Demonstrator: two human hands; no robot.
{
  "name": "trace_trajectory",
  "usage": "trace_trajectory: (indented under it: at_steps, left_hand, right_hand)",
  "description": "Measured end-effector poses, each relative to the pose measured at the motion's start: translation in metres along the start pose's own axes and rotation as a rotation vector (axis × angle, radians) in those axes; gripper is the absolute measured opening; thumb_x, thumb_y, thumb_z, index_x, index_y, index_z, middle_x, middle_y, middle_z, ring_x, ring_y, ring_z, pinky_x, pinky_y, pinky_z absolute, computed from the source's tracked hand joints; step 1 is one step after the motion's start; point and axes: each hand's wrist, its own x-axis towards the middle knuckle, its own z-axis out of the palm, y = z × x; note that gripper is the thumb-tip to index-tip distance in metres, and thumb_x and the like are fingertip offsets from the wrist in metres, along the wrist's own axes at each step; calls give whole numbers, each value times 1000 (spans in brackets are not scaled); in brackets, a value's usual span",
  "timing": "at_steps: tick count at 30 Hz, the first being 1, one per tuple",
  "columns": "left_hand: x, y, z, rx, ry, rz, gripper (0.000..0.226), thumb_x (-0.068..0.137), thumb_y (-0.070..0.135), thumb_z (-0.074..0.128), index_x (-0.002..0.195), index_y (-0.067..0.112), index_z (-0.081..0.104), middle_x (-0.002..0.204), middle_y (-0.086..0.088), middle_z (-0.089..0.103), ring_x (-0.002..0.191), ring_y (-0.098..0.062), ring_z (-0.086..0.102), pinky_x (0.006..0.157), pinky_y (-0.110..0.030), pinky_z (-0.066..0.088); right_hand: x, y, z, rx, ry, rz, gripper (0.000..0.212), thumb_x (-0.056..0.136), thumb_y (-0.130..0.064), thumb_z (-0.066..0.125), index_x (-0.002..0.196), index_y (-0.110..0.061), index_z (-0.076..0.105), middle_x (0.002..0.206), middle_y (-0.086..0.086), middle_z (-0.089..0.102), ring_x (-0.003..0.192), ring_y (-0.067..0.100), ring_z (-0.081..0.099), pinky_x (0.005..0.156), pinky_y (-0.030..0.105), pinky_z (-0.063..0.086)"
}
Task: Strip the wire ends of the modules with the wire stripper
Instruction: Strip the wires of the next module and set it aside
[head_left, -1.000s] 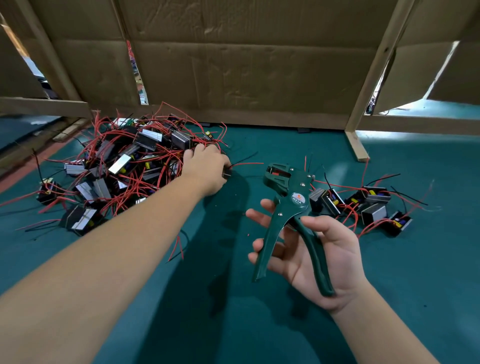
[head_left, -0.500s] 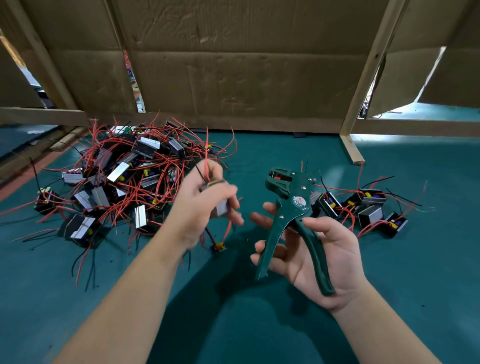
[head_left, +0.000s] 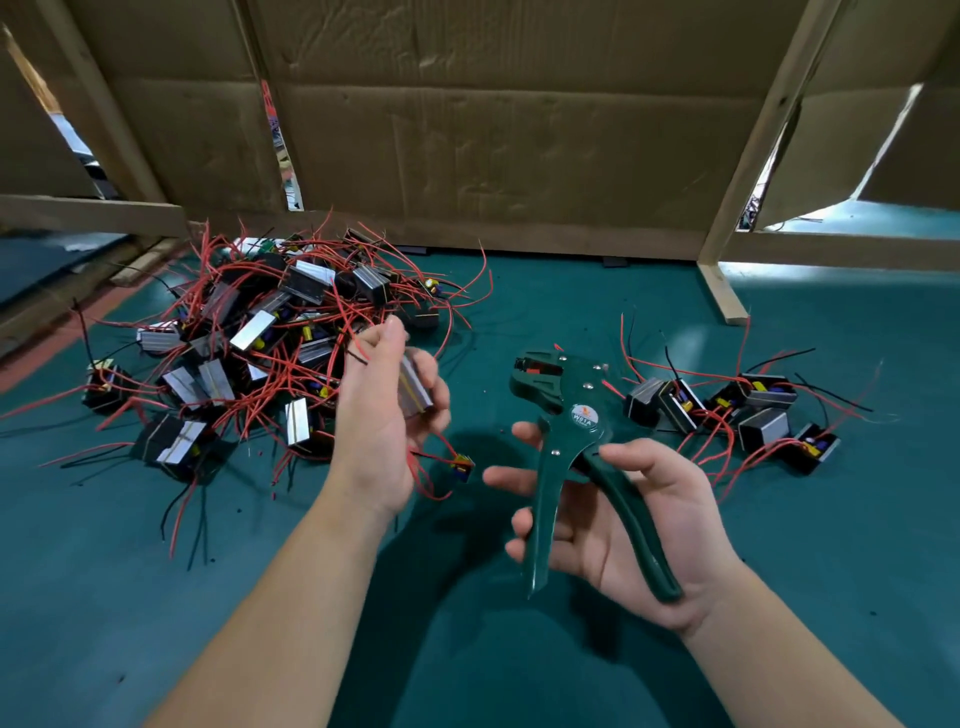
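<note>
L hand (head_left: 387, 421) grips grey boxy red-wired module (head_left: 415, 388), R hand (head_left: 641, 525) loosely holds green wire stripper (head_left: 569, 441); big module pile (head_left: 244, 358) at left edge of teal worktop (head_left: 831, 571) prob. unstripped.

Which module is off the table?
The black, metal-banded module gripped in the left hand, red wires dangling below. All others lie on the teal mat: big pile left, small group right of the green wire stripper.
</note>
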Motion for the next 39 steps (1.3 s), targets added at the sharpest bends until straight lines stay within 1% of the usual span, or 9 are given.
trace_trajectory:
  at_steps: [4, 11, 17, 20, 23, 27, 32, 36, 39]
  left_hand:
    - [-15, -8, 12, 33, -274, -134, 40, 81, 57, 51, 96, 21, 48, 69, 5, 60, 63, -9, 58, 56, -21, 47]
    - [-22, -13, 7, 287, -563, -223, 46, 92, 46, 29, 120, 24, 58, 101, 3, 66, 78, -18, 66, 72, -25, 51]
    - [-18, -6, -7, 130, -623, -229, 64, 88, 30, 39, 147, 7, 27, 135, -18, 53, 112, -16, 61, 87, -19, 49]
    - [-15, 1, -10, 417, -619, -243, 73, 64, 4, 40, 135, 21, 44, 134, 7, 56, 122, -1, 52, 96, -12, 41]
    - [-10, 5, -17, 893, -614, -120, 78, 61, -8, 43, 122, 39, 51, 118, 40, 52, 107, 20, 48, 87, 3, 32]
    - [-4, 5, -28, 1315, -755, -77, 66, 66, 0, 53, 123, 33, 61, 133, 21, 45, 123, 9, 39, 102, -3, 23]
    - [-1, 0, -33, 1288, -666, -34, 29, 73, 9, 74, 85, 34, 77, 115, 21, 58, 105, 9, 53, 95, -9, 35]
    - [7, 0, -30, 1212, -499, -9, 24, 74, 9, 78, 82, 32, 75, 77, 14, 69, 69, 2, 61, 70, -17, 46]
    - [32, 8, -22, 1318, -315, 97, 20, 77, 14, 76, 86, 31, 73, 66, 20, 65, 52, 7, 50, 52, -5, 35]
  right_hand:
    - [-1, 1, 3, 34, -119, 38, 71, 64, -25, 70, 131, -8, 55, 132, 35, 48, 75, 34, 64, 77, 47, 54]
    - [-2, -2, 0, 81, -59, -62, 70, 57, -22, 77, 124, -9, 62, 106, 27, 60, 73, 34, 64, 75, 46, 55]
    - [-2, -7, 1, 125, 46, -117, 74, 46, -16, 81, 116, 1, 64, 106, 26, 61, 72, 36, 65, 71, 47, 57]
    - [-3, -8, 2, 125, 58, -137, 73, 44, -15, 82, 113, 3, 65, 109, 29, 60, 72, 36, 65, 70, 47, 57]
    - [-4, -10, 1, 139, 45, -191, 68, 48, -15, 80, 112, 3, 65, 106, 29, 61, 73, 34, 64, 70, 45, 57]
    - [-8, -17, -1, 158, 56, -273, 59, 59, -19, 67, 115, 1, 62, 109, 28, 60, 73, 31, 64, 70, 43, 57]
    - [-10, -18, -1, 160, 36, -289, 62, 57, -19, 70, 116, 1, 61, 112, 29, 57, 72, 30, 64, 71, 44, 57]
    - [-12, -17, 1, 164, -8, -276, 56, 55, -18, 75, 107, -1, 66, 112, 27, 58, 73, 30, 64, 72, 43, 57]
    - [-14, -17, 2, 187, -25, -296, 54, 54, -17, 77, 105, -1, 68, 113, 27, 59, 74, 31, 65, 72, 44, 57]
